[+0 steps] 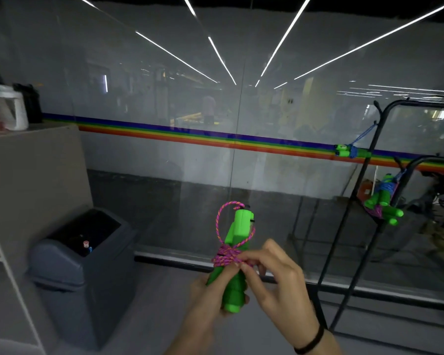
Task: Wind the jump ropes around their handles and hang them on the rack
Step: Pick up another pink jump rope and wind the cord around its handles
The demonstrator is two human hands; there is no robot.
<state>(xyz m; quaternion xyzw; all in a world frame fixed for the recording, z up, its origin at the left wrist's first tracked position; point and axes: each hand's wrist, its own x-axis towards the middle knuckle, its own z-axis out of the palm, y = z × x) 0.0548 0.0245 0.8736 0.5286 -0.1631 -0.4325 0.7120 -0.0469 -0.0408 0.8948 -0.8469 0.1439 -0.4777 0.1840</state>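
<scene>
Counting up
One left hand [208, 295], one right hand [280, 275], one pink rope [227, 257], one rack [436, 159], one bin [87, 265], maybe three hung ropes [345, 151].

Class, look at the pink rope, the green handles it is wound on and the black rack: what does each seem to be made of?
Pink rope: braided textile cord, perhaps nylon or polyester; flecked weave, matt, bends in soft loops.
Green handles: moulded plastic; smooth, slight sheen, one even bright colour.
Rack: thin tube, likely metal with a black coating; slim, with smooth curved bends.
</scene>
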